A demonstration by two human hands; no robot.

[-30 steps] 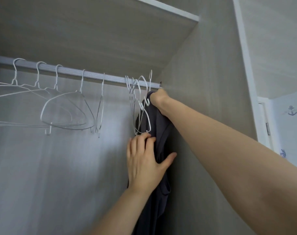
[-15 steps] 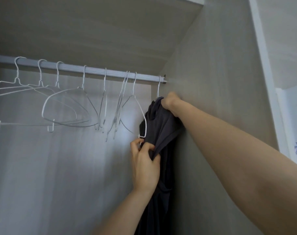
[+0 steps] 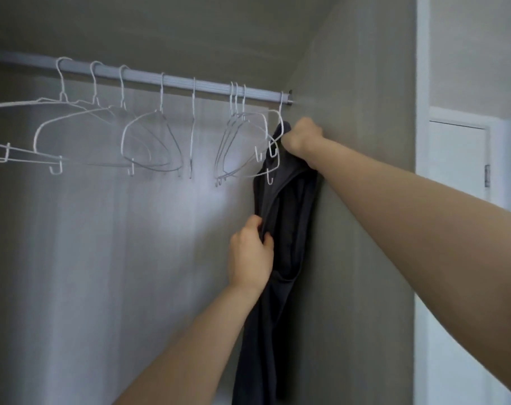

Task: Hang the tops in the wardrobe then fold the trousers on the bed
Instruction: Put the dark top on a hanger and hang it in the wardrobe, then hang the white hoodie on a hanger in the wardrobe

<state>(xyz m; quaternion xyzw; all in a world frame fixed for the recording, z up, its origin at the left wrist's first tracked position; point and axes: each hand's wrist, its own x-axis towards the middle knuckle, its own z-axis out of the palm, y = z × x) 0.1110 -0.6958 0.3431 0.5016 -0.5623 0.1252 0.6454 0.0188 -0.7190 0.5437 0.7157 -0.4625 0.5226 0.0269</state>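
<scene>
A dark grey top (image 3: 289, 206) hangs at the right end of the wardrobe rail (image 3: 172, 81), close against the side wall. Its white wire hanger hook (image 3: 281, 108) sits over the rail. My right hand (image 3: 302, 135) grips the top's upper edge by the hanger, just under the rail. Lower down, my left hand (image 3: 250, 260) pinches a fold of the top's left edge. The rest of the top drops out of view at the bottom.
Several empty white wire hangers (image 3: 149, 135) hang along the rail to the left, a cluster (image 3: 242, 141) touching the top's hanger. The wardrobe side wall (image 3: 359, 171) stands right behind the top. A white door (image 3: 458, 159) shows at far right.
The left hand went from lying flat on the top to pinching its edge lower down. The empty hangers slid left, away from the top. The right hand stayed at the top's upper edge.
</scene>
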